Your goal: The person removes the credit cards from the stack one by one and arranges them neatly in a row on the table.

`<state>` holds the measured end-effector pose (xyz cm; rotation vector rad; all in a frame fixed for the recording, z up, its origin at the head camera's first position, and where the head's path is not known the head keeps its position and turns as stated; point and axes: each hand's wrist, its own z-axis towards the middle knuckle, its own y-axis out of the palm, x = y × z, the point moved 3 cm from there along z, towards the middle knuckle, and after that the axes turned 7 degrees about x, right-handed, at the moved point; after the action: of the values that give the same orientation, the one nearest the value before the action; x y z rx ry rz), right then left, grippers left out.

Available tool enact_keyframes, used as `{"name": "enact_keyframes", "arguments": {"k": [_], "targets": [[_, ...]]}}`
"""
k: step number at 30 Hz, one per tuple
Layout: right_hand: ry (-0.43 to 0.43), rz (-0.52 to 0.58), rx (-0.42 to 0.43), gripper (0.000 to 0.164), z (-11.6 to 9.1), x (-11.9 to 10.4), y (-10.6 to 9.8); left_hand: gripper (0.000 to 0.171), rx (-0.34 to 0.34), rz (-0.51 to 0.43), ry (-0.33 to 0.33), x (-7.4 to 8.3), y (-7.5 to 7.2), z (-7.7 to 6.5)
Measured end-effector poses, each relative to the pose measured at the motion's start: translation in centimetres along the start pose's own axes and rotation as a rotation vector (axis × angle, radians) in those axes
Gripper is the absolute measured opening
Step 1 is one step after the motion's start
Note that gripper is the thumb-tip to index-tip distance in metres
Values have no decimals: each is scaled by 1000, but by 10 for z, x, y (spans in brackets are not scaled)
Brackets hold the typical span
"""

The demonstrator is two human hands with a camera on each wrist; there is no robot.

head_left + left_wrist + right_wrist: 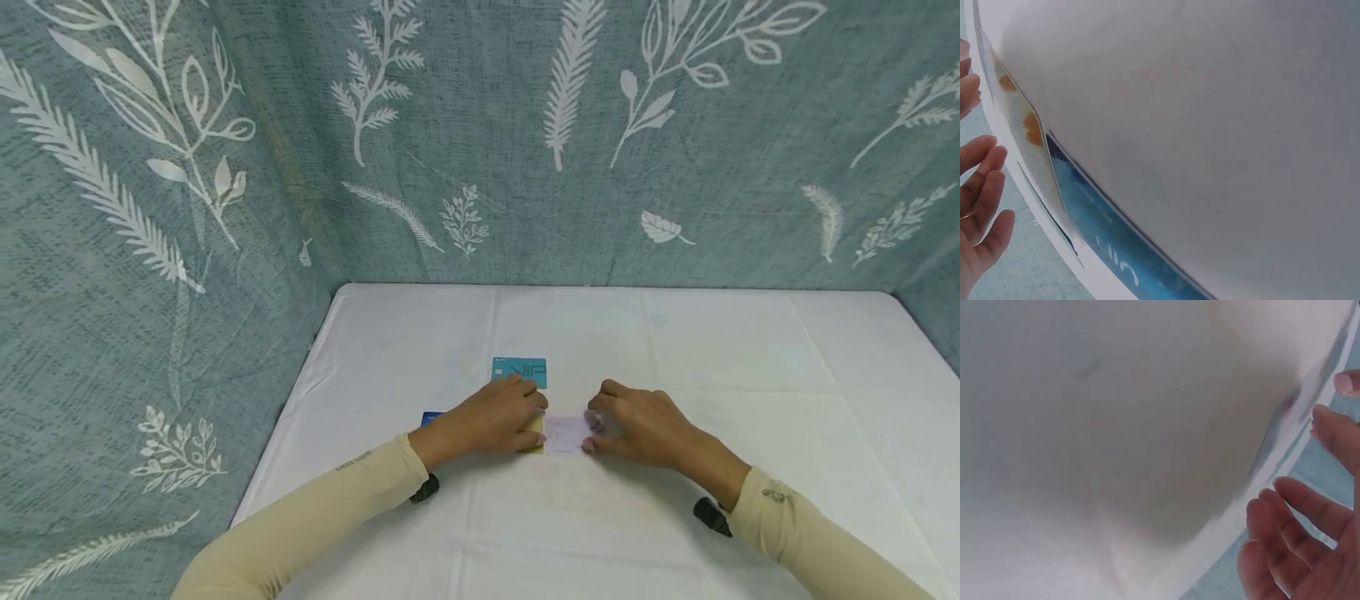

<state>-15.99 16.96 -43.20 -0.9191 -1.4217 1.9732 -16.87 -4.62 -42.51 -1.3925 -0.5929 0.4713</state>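
Note:
On the white cloth lie several flat cards. My left hand (495, 419) rests over a yellow card (536, 435), its thumb near the lower edge and its fingers toward the upper one. That card shows orange shapes in the left wrist view. A pale pink card (566, 436) lies edge to edge with it on the right. My right hand (637, 423) is at the pink card's right end, thumb low and fingertips high, with the fingers loosely bent. Above the left fingers is a teal card (519, 371) marked VIP. Behind the left wrist a dark blue card (431, 417) shows one corner.
The table (787, 400) wears a creased white cloth. A green-grey curtain (510, 192) with white leaf patterns rises at its back and left side. Small black devices sit under both wrists, the right device (711, 517) by the sleeve's end.

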Motion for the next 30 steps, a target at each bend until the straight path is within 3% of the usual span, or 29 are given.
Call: {"name": "enact_keyframes", "arguments": {"k": [16,22,30], "targets": [[10,6,-13,47,39,-6,-4,46,-1,-20,-92,-27,-5,-7],[22,10,-21,48,54,-4,-1,45,33,10,-118,-38,-8,-9],[13,19,-29,47,69,-1,8,43,45,-25,-178,-56,-8,-11]]}}
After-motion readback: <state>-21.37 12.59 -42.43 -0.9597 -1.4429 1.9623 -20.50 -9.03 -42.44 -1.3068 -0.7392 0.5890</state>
